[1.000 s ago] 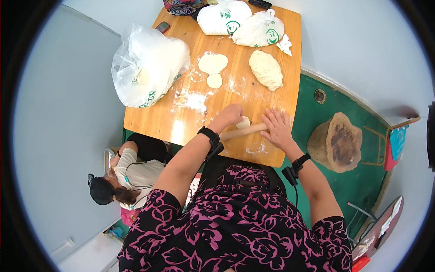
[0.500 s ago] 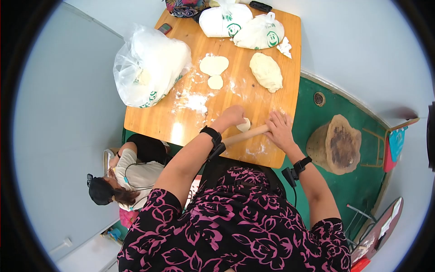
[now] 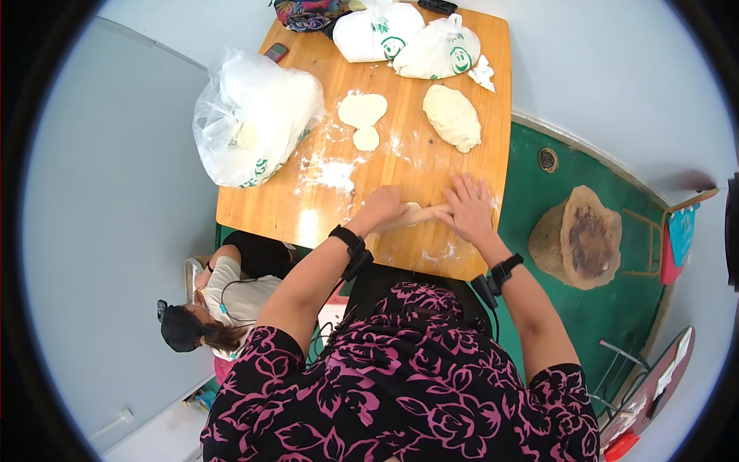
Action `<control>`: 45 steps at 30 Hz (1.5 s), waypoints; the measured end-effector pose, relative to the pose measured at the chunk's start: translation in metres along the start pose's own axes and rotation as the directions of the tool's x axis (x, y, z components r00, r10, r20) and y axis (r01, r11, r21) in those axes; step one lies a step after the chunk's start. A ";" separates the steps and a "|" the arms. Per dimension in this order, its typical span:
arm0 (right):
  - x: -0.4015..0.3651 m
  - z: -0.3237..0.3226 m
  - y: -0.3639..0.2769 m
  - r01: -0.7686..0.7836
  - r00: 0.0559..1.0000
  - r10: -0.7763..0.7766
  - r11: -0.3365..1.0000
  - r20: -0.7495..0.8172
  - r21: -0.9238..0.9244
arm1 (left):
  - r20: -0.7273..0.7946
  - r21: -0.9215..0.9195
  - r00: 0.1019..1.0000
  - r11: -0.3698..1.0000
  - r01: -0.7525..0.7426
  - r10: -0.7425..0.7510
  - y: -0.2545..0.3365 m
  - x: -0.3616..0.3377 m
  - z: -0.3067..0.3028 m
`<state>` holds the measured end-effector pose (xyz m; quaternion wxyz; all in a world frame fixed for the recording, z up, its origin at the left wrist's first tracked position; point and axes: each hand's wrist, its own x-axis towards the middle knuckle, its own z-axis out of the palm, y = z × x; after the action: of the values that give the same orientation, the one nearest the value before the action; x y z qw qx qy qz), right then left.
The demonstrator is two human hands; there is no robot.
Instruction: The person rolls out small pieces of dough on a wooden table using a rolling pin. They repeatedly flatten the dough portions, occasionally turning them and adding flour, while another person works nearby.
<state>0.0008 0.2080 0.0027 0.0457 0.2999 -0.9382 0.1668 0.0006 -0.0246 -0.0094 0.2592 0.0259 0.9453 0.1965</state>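
Note:
My left hand [image 3: 384, 206] is closed at the left edge of a small flat dough round [image 3: 413, 213], its fingertips partly hidden. A wooden rolling pin [image 3: 433, 212] lies across this round, slanting down toward my left wrist. On the pin's right end rests my right hand [image 3: 468, 209], palm down with fingers stretched and spread. Farther up the table are a larger flat dough piece [image 3: 362, 109] and a small dough disc [image 3: 366, 138] touching or almost touching it. A big oval lump of dough [image 3: 452, 118] sits at the right.
White flour [image 3: 332, 173] dusts the wooden table [image 3: 254, 208]. A large plastic bag [image 3: 258, 115] stands on the left; two tied bags [image 3: 379, 35] [image 3: 439, 50] are at the back. Another person [image 3: 231, 285] sits lower left. A wooden stump [image 3: 589, 239] stands on the green floor.
The rolling pin has moved forward onto the dough round and now lies flatter across it. My right hand has shifted slightly left with fingers more spread; my left hand has moved a little left.

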 end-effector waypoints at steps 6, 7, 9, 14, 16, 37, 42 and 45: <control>0.026 0.017 0.005 -0.063 0.998 0.063 0.996 0.007 -0.068 | 0.005 -0.081 0.999 0.996 0.044 -0.044 0.016 0.016 -0.011; 0.019 0.015 0.003 -0.056 0.998 0.058 0.996 0.027 -0.063 | -0.013 -0.096 0.999 0.994 0.041 -0.043 0.019 0.014 -0.011; -0.010 0.008 -0.003 -0.040 0.996 0.045 0.997 0.072 -0.061 | 0.015 -0.093 1.000 0.995 0.026 -0.025 0.023 0.011 -0.015; -0.018 0.013 0.000 -0.043 0.997 0.047 0.997 0.062 -0.056 | 0.086 -0.081 0.995 0.996 -0.034 0.041 0.015 0.010 -0.013; 0.007 0.015 0.002 -0.073 0.996 0.077 0.994 0.048 -0.085 | 0.047 -0.078 0.999 0.997 -0.018 0.022 0.012 0.013 -0.007; -0.018 0.008 0.010 0.177 0.976 -0.179 0.984 0.120 0.033 | 0.146 -0.076 0.988 0.996 -0.048 0.059 0.012 0.012 -0.017; -0.064 -0.004 0.003 0.088 0.991 -0.100 0.987 0.083 0.136 | 0.209 -0.565 0.978 0.813 0.143 -0.027 0.005 0.006 -0.007; -0.068 -0.003 0.006 0.111 0.993 -0.114 0.980 0.012 0.164 | 0.194 -0.735 0.977 0.648 0.201 -0.082 0.000 0.001 0.005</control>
<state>0.0527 0.2502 -0.0088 0.0205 0.3568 -0.9034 0.2369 0.0023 -0.0222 -0.0138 0.3285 -0.1432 0.7578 0.5453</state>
